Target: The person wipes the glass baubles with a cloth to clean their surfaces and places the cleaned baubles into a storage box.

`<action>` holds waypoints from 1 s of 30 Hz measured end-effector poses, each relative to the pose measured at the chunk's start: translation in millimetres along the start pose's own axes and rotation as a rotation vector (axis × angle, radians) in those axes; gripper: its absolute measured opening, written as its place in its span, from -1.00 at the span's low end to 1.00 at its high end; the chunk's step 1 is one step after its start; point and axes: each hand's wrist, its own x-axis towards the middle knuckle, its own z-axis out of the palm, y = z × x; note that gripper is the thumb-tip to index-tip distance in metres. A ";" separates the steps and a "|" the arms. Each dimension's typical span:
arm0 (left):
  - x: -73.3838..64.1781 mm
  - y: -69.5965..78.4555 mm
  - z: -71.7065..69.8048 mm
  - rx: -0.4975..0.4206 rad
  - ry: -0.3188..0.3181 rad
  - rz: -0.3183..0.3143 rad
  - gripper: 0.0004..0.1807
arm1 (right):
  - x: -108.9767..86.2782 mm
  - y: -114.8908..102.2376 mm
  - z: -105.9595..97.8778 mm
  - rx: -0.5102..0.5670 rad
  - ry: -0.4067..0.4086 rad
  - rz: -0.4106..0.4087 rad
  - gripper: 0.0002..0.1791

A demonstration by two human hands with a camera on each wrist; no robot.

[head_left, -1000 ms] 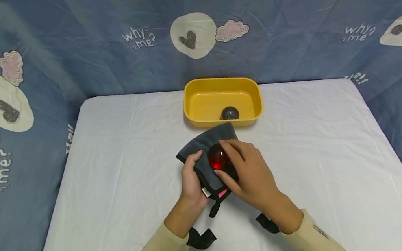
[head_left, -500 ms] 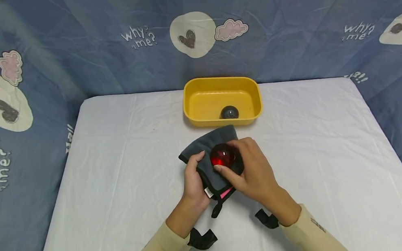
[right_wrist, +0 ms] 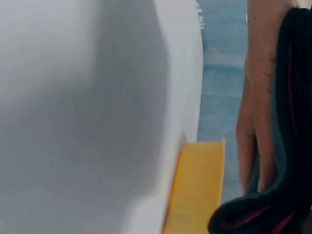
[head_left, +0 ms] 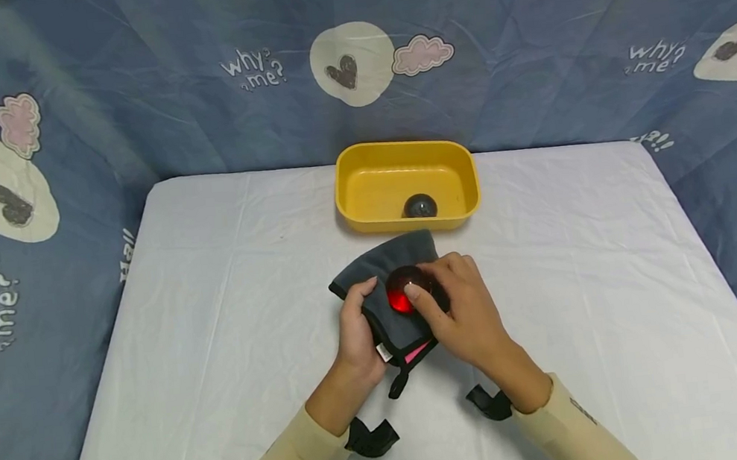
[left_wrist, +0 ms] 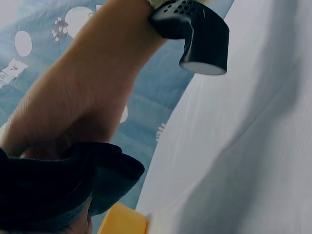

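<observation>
My left hand [head_left: 356, 332] holds a dark grey cloth [head_left: 382, 264] with black edging, a hanging loop and a pink underside, its thumb lying over the cloth's left edge. A clear red ball [head_left: 399, 290] sits on top of the cloth. My right hand [head_left: 464, 306] grips the ball from the right, with the thumb on its near face and the fingers behind it. In the left wrist view, folds of the cloth [left_wrist: 105, 180] cover most of the left fingers. The right wrist view shows fingers [right_wrist: 263, 122] lying along the folded cloth [right_wrist: 287, 165].
Just beyond the cloth stands a yellow tray [head_left: 357, 224] with a dark glassy ball [head_left: 420, 206] inside, near its front wall. A white sheet [head_left: 249, 310] covers the table. A blue printed curtain [head_left: 194, 113] hangs behind it and at the sides.
The red ball and cloth have shifted slightly to the right and toward me. My right thumb has moved up onto the ball's face, and the fingers have slid behind it.
</observation>
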 end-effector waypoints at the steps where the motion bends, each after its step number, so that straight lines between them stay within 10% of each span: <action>1: 0.1 0.4 -0.1 0.005 0.008 0.003 -0.36 | -0.6 -1.2 -0.7 -0.019 -0.013 -0.014 -0.43; 12: -0.2 0.8 0.7 -0.026 -0.057 -0.005 -0.36 | 0.6 -12.6 -7.3 -0.235 0.026 -0.283 -0.16; 30: 0.0 -0.7 -1.8 -0.003 -0.018 -0.009 -0.34 | -6.9 -15.3 1.3 -0.076 0.084 -0.110 -0.36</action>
